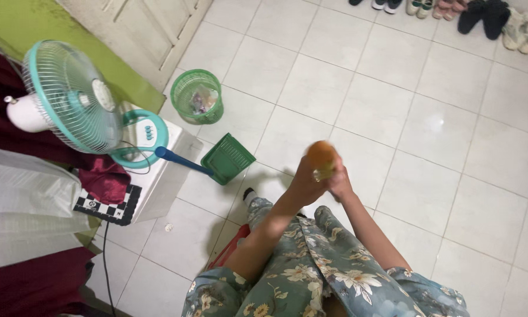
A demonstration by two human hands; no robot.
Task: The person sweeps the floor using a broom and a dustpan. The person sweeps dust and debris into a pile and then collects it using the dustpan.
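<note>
Head view: both hands on an orange-capped bottle

Left hand point(307, 182) and right hand point(338, 183) have their fingers closed round the bottle point(322, 159), held up over the tiled floor point(428, 123). A loose grip could let it drop and spill.

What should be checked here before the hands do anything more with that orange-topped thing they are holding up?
1. Both hands on the thing: ok. The left hand and right hand meet around the small orange-topped thing.
2. What the thing is: cannot tell. It is blurred; only a rounded orange top and a paler lower part show.
3. Grip firmness: cannot tell. The fingers are too blurred.
4. Floor under the hands: ok. Bare white tiles lie there.
5. Nearby items apart from the hands: ok. The green dustpan, green waste basket and teal fan are off to the person's left.
</note>
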